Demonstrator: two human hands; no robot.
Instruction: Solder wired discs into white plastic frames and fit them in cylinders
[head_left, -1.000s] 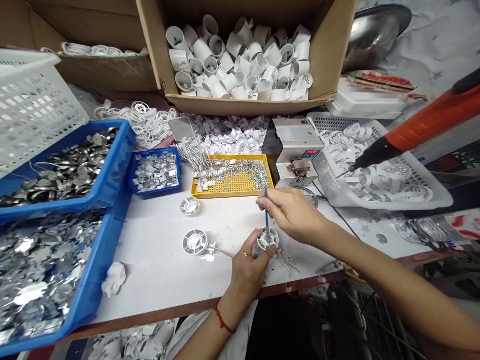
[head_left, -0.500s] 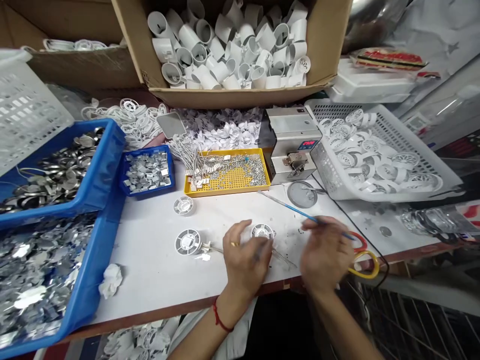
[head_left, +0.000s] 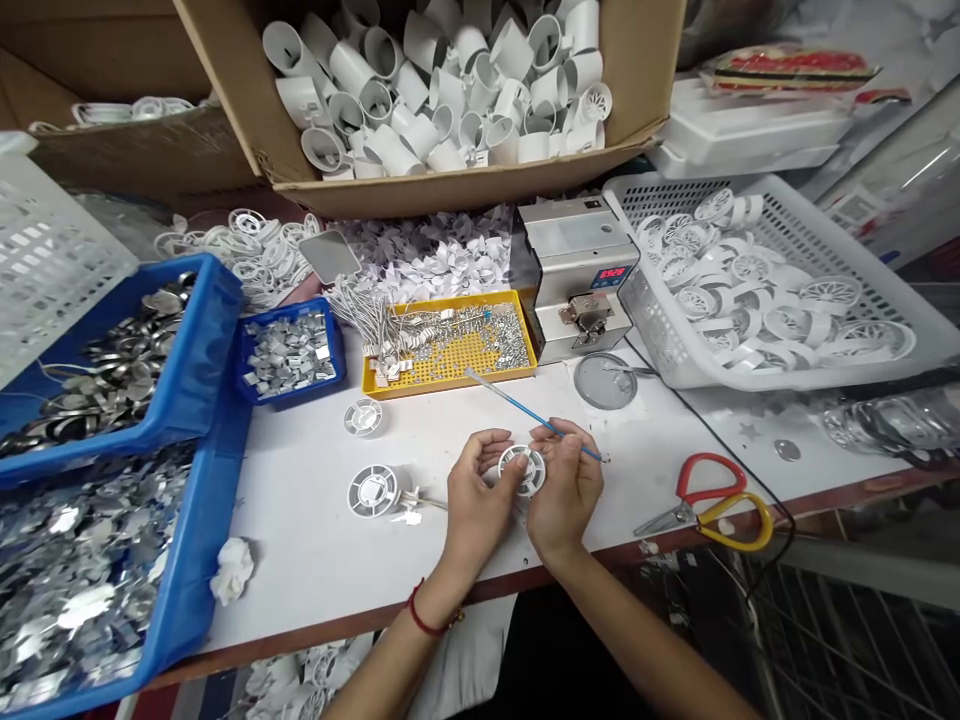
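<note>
Close to the table's front edge, my left hand [head_left: 482, 495] grips a white spoked round plastic part [head_left: 531, 476] with the thumb on its face. My right hand [head_left: 564, 492] is curled against the part's other side. A thin blue-handled brush [head_left: 517, 404] lies in the right fingers, its pale tip pointing up and left towards the yellow tray. To the left, a similar white round part [head_left: 373, 491] has a small connector and wires beside it. Another white round part [head_left: 363, 418] stands behind that one.
Red-and-yellow-handled scissors [head_left: 701, 508] lie to the right. A yellow tray [head_left: 442, 377] of small metal pieces, a metal machine [head_left: 574, 250] and a grey round dish [head_left: 604, 382] stand behind. Blue bins [head_left: 184, 400] are left; a white basket [head_left: 757, 376] is right.
My right hand has come left, bringing the brush along, and now meets my left hand at the round part. The part is lifted between both hands. The scissors now show fully.
</note>
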